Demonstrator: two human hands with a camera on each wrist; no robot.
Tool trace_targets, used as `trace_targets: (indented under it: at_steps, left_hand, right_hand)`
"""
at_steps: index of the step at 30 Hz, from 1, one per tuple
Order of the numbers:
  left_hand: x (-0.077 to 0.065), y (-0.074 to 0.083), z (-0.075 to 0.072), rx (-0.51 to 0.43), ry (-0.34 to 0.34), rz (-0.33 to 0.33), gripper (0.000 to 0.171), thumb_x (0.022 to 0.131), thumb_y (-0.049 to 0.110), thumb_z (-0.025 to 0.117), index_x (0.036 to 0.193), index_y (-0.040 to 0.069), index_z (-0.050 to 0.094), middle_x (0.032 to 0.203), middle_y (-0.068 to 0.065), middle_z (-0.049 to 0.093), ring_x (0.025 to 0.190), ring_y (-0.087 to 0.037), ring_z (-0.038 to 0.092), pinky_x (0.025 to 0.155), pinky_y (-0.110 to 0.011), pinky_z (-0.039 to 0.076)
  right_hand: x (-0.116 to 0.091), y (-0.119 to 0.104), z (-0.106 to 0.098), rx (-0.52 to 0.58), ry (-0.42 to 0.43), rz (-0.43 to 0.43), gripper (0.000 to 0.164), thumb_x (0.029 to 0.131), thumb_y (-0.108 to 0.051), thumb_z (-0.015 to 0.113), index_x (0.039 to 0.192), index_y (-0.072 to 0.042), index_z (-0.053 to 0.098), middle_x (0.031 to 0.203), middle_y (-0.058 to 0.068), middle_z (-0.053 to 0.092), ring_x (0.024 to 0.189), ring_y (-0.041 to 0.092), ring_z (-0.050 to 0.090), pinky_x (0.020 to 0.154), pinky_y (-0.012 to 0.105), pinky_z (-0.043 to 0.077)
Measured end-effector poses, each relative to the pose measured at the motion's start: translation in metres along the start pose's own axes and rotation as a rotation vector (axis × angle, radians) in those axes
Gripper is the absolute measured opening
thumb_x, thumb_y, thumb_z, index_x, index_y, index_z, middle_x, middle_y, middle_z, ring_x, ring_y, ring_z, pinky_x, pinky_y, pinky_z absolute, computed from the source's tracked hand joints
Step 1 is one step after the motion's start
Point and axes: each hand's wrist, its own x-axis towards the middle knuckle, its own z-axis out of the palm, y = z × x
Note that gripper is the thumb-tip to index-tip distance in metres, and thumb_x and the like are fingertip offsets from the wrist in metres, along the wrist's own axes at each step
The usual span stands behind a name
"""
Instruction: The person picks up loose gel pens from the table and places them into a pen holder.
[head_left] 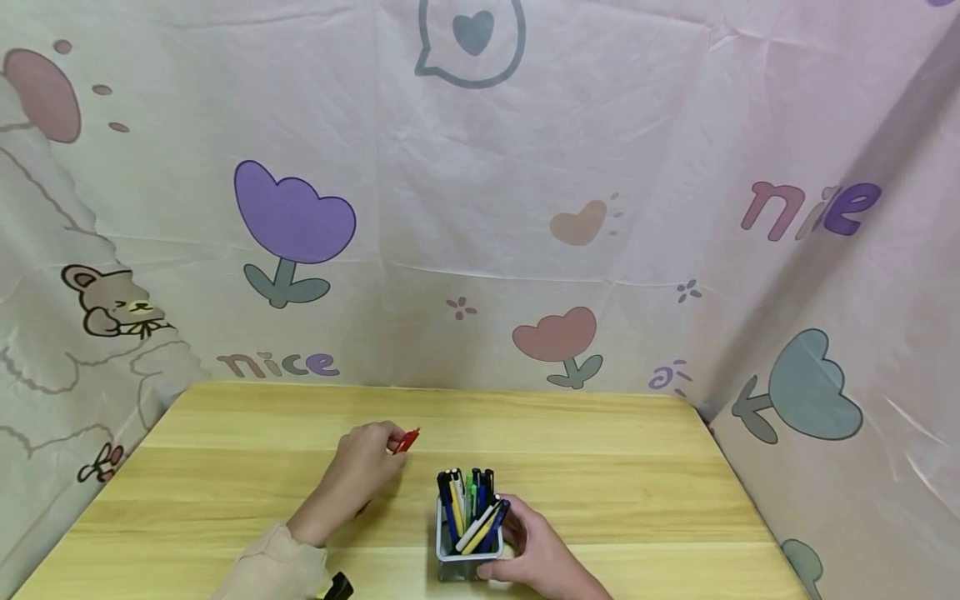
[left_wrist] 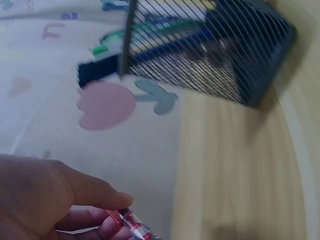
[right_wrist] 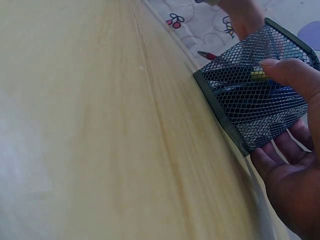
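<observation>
In the head view my left hand (head_left: 363, 468) reaches over the table left of the pen holder and pinches a red pen (head_left: 407, 441). The left wrist view shows the thumb and fingers on this red pen (left_wrist: 136, 226), its far end running out of the picture. My right hand (head_left: 538, 550) grips a dark mesh pen holder (head_left: 459, 570) from its right side. In the right wrist view the thumb lies along one mesh wall (right_wrist: 240, 105) and the fingers along another. Several pens (head_left: 472, 512) in blue, yellow, white, green and black stand in the holder, some leaning right.
The wooden table (head_left: 637, 492) runs back to a patterned cloth (head_left: 420, 200) that hangs behind it and along both sides. A small black object (head_left: 340, 586) shows at the bottom edge beside the left sleeve (head_left: 277, 567).
</observation>
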Motion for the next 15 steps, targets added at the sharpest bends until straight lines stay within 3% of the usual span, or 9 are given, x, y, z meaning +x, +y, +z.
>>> trace_targets:
  at_steps: [6, 15]
  left_hand:
    - [-0.007, 0.019, -0.01, 0.008, 0.076, 0.098, 0.019, 0.078, 0.001, 0.082, 0.097, 0.003, 0.078, 0.082, -0.004, 0.076, 0.073, -0.014, 0.067, 0.063, -0.033, 0.06]
    - [-0.018, 0.04, -0.022, -0.065, 0.18, 0.137, 0.022, 0.079, 0.003, 0.084, 0.1, 0.003, 0.077, 0.085, -0.004, 0.072, 0.072, -0.01, 0.063, 0.06, -0.016, 0.056]
  right_hand:
    - [0.001, 0.003, -0.001, -0.008, 0.001, 0.007, 0.074, 0.084, -0.012, 0.084, 0.149, -0.018, 0.05, 0.144, 0.01, 0.06, 0.128, 0.019, 0.061, 0.105, 0.012, 0.05]
    - [0.001, 0.002, -0.002, -0.009, 0.01, 0.031, 0.074, 0.084, -0.016, 0.086, 0.148, -0.021, 0.05, 0.145, 0.008, 0.059, 0.13, 0.022, 0.06, 0.105, 0.012, 0.05]
